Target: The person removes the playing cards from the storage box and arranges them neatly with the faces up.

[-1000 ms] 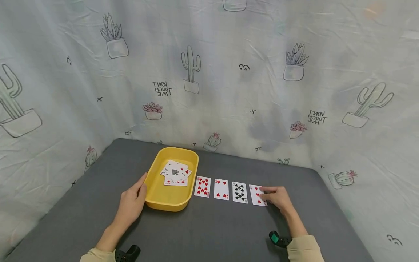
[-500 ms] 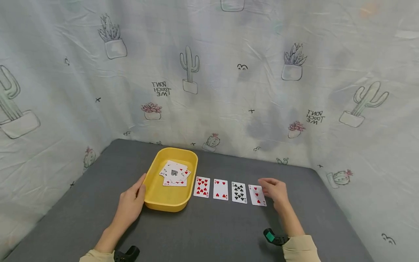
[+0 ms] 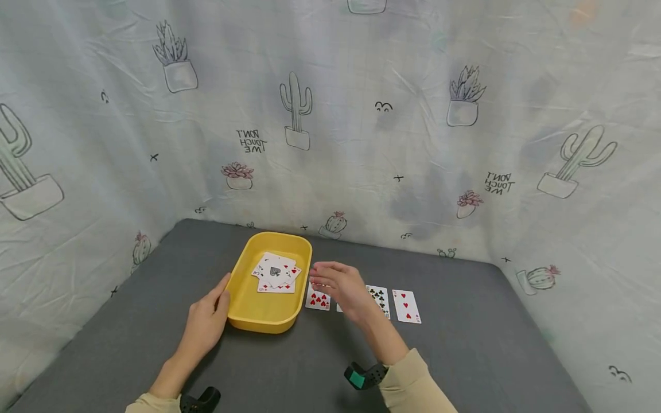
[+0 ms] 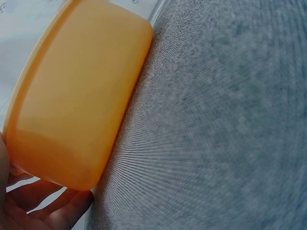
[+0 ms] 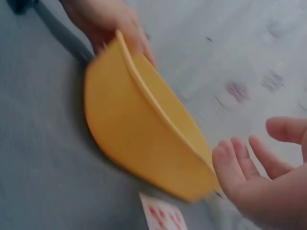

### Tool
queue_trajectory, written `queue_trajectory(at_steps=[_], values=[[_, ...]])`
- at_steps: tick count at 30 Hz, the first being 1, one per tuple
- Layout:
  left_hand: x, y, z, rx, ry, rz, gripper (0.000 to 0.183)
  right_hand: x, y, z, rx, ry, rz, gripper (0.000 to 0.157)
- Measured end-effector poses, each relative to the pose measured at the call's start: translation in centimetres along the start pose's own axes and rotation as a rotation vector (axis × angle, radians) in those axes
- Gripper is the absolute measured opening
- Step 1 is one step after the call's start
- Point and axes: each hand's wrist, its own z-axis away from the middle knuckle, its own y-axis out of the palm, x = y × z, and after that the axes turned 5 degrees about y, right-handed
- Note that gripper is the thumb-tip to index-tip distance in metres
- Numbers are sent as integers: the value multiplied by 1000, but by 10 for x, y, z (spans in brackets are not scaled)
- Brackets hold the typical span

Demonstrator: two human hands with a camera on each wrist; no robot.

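Note:
My left hand (image 3: 206,318) grips the left side of the yellow tray (image 3: 263,318); in the left wrist view its fingers (image 4: 72,208) curve at the tray's lower corner. Loose playing cards (image 3: 275,272) lie in the tray, an ace of spades on top. My right hand (image 3: 343,289) hovers beside the tray's right rim, over the row of cards, its fingers loosely bent and holding nothing. Beneath it, the ten of hearts (image 3: 317,300) is partly covered. Mostly hidden is the four of hearts (image 3: 339,308). To the right lie a clubs card (image 3: 379,298) and the three of hearts (image 3: 405,306).
A dark grey table (image 3: 320,367) carries everything. Behind it hangs a pale curtain (image 3: 351,160) printed with cacti. A black wristband (image 3: 365,376) sits on the right wrist.
My right hand has released the three of hearts at the row's right end and swung left to the tray's edge. That card now lies slightly straighter. The left hand and tray stay put.

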Motion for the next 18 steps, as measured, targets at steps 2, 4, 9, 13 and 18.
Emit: queue_trajectory(at_steps=[2, 4, 9, 13, 18], values=[[-1, 0, 0, -5, 6, 0, 44, -5, 14, -11, 63, 28, -48, 35], [-1, 0, -1, -10, 13, 0, 43, -9, 25, -21, 107, 63, -93, 39], [0, 1, 0, -16, 22, -6, 43, -13, 41, -36, 147, 130, -162, 46], [1, 3, -1, -22, 18, -5, 43, -13, 46, -45, 135, 159, -166, 55], [0, 3, 0, -35, 4, -6, 42, -17, 50, -54, 128, 202, -146, 74]])
